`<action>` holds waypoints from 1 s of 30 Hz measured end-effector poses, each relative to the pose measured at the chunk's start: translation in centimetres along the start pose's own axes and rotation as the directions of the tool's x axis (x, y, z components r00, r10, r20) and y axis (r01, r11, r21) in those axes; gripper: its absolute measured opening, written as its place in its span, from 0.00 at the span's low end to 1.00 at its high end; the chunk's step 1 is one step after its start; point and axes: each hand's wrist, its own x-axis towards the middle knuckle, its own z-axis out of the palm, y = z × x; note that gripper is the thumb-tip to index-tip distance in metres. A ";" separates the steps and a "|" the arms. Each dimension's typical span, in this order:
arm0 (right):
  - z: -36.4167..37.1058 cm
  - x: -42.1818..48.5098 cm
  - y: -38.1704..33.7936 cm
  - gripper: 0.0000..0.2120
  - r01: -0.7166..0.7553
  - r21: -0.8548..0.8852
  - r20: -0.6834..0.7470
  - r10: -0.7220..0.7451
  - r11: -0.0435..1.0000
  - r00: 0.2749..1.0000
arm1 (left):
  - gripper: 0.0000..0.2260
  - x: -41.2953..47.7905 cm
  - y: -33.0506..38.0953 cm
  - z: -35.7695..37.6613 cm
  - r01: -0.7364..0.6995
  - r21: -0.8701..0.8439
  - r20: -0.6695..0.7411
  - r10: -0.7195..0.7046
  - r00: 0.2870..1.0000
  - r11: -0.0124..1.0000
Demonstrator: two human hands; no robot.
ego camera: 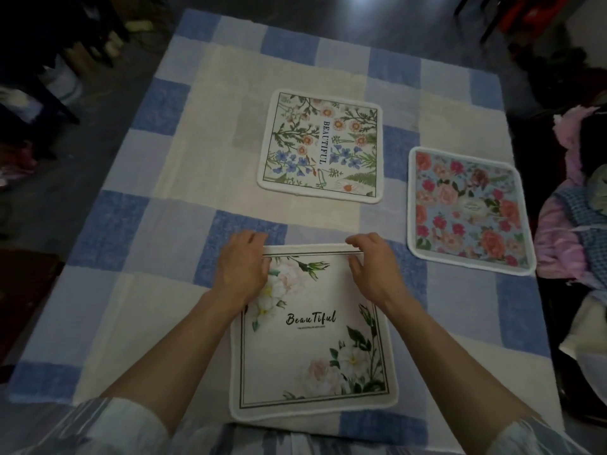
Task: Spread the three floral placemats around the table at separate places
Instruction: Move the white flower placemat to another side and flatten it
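Observation:
Three floral placemats lie apart on a blue-and-cream checked tablecloth [131, 224]. A white mat with pale roses and the word "Beautiful" [312, 339] lies nearest me. My left hand [243, 267] rests on its far left corner, and my right hand [374, 264] pinches its far edge near the right corner. A white mat with daisies and blue flowers [320, 146] lies flat in the middle of the table. A light blue mat with red and pink roses [466, 211] lies flat by the right table edge.
Dark floor surrounds the table. Pink and blue cloth items [571, 224] are piled just past the right edge. Dark furniture [49, 77] stands at the far left, and a dark brown object [23, 290] sits by the left edge.

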 end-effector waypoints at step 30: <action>2.2 3.1 3.0 0.05 0.031 -0.124 0.014 -0.029 0.992 0.999 | 0.03 2.1 0.6 1.9 0.019 0.147 0.018 -0.022 1.000 0.989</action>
